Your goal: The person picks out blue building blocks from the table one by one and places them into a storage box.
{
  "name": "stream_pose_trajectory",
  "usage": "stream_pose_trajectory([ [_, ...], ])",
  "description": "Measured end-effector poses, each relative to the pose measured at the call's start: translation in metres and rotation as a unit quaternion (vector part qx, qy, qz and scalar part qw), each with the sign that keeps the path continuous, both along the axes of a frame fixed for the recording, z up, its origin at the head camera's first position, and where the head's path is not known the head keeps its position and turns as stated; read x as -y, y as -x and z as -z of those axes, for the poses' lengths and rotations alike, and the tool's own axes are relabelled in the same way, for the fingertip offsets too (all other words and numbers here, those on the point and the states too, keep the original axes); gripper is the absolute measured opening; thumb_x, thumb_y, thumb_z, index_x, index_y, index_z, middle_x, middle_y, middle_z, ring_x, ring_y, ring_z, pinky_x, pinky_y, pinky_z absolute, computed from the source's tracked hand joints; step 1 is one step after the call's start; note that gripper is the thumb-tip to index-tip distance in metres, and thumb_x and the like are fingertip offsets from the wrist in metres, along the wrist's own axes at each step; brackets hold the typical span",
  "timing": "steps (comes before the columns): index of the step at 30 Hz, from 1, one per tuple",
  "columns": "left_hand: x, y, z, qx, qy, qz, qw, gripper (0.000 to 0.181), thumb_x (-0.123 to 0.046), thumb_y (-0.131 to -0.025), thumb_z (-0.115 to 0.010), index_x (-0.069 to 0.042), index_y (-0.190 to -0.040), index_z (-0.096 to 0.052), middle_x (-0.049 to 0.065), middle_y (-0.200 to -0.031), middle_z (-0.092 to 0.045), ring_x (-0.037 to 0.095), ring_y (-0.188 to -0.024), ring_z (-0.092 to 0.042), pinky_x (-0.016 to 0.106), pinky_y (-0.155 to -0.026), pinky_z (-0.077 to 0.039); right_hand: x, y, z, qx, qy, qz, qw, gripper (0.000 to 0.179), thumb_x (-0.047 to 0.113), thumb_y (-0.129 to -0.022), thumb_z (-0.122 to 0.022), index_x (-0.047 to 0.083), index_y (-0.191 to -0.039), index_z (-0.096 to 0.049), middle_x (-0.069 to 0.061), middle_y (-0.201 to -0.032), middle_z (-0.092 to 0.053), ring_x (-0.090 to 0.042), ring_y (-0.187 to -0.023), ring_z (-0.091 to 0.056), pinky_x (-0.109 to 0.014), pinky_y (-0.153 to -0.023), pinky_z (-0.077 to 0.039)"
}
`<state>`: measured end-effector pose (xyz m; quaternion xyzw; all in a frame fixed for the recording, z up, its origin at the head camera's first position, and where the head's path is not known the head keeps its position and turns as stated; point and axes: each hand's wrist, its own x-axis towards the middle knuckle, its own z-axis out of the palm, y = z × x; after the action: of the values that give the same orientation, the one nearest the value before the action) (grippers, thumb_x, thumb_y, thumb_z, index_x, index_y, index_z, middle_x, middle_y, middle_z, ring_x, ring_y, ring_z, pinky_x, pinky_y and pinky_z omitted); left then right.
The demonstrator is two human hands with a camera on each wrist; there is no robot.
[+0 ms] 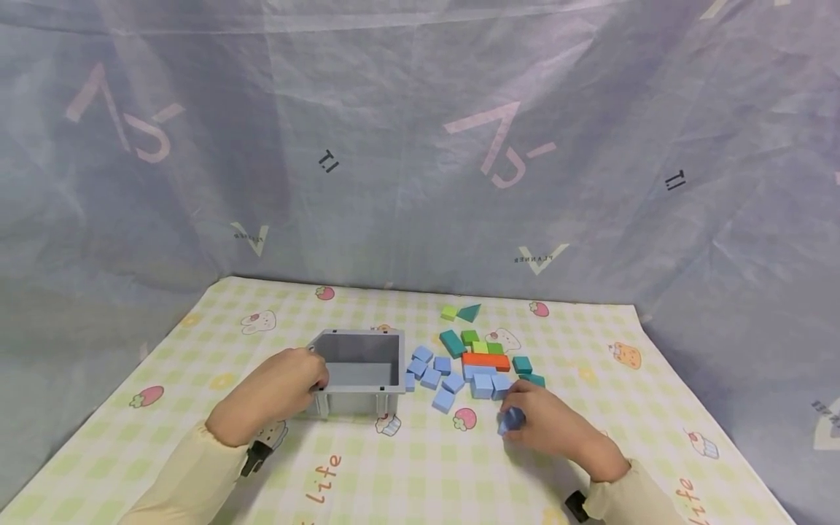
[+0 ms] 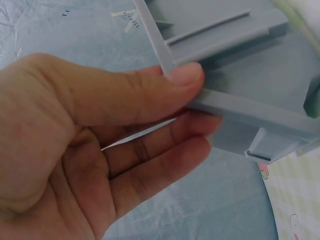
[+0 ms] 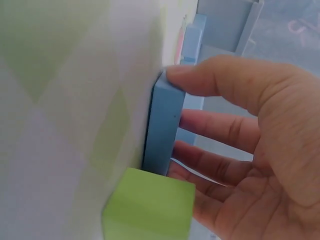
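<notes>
My left hand (image 1: 278,386) grips the left rim of a grey plastic bin (image 1: 361,402). In the left wrist view the thumb lies on the inner side of the bin wall (image 2: 255,107) and the fingers on the outer side. To the right, my right hand (image 1: 541,419) holds a blue block (image 1: 510,421) just above or on the tablecloth; which one is unclear. The right wrist view has the thumb on one end of this long blue block (image 3: 165,125), with fingertips along its side. A lime-green block (image 3: 150,205) is close by the little finger there.
Several light blue cubes (image 1: 431,378) lie between bin and right hand. Around an orange-red bar (image 1: 485,361) are green blocks (image 1: 469,337) and teal blocks (image 1: 452,343). Farther back sit a teal triangle (image 1: 469,313) and a lime block (image 1: 449,313). A grey curtain (image 1: 394,182) hangs behind the table.
</notes>
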<state>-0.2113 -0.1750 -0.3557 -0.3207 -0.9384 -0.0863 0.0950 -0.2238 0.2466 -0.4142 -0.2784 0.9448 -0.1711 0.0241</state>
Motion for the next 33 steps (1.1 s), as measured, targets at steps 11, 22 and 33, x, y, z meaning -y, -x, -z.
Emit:
stream_pose_trajectory([
  [11, -0.004, 0.0, -0.005, 0.021, -0.004, -0.003, 0.9998, 0.058, 0.023, -0.074, -0.056, -0.023, -0.067, -0.021, -0.008, -0.069, -0.008, 0.008, -0.061, -0.008, 0.027, -0.057, -0.013, 0.007, 0.003, -0.024, -0.051, 0.058, -0.002, 0.997, 0.026, 0.019, -0.078, -0.082, 0.01, -0.1, -0.072, 0.001, -0.105, -0.062, -0.017, -0.093, -0.06, -0.028, -0.069, -0.051],
  [22, -0.003, -0.001, -0.001, -0.003, -0.005, 0.007, 1.0, 0.059, 0.025, -0.069, -0.053, -0.022, -0.069, -0.018, -0.008, -0.071, -0.007, 0.009, -0.062, -0.007, 0.027, -0.057, -0.013, 0.073, 0.02, -0.057, -0.1, 0.107, -0.03, 0.9887, 0.027, 0.024, -0.082, -0.081, 0.012, -0.105, -0.071, 0.001, -0.111, -0.062, -0.014, -0.091, -0.058, -0.031, -0.076, -0.051],
  [33, -0.002, -0.001, 0.001, -0.019, 0.008, 0.018, 0.9996, 0.056, 0.022, -0.068, -0.054, -0.022, -0.067, -0.018, -0.007, -0.071, -0.009, 0.009, -0.062, -0.008, 0.027, -0.058, -0.013, 0.167, 0.046, -0.06, -0.025, 0.113, -0.05, 0.9921, 0.035, 0.034, -0.086, -0.076, 0.015, -0.114, -0.072, 0.001, -0.121, -0.06, -0.013, -0.094, -0.059, -0.029, -0.075, -0.051],
])
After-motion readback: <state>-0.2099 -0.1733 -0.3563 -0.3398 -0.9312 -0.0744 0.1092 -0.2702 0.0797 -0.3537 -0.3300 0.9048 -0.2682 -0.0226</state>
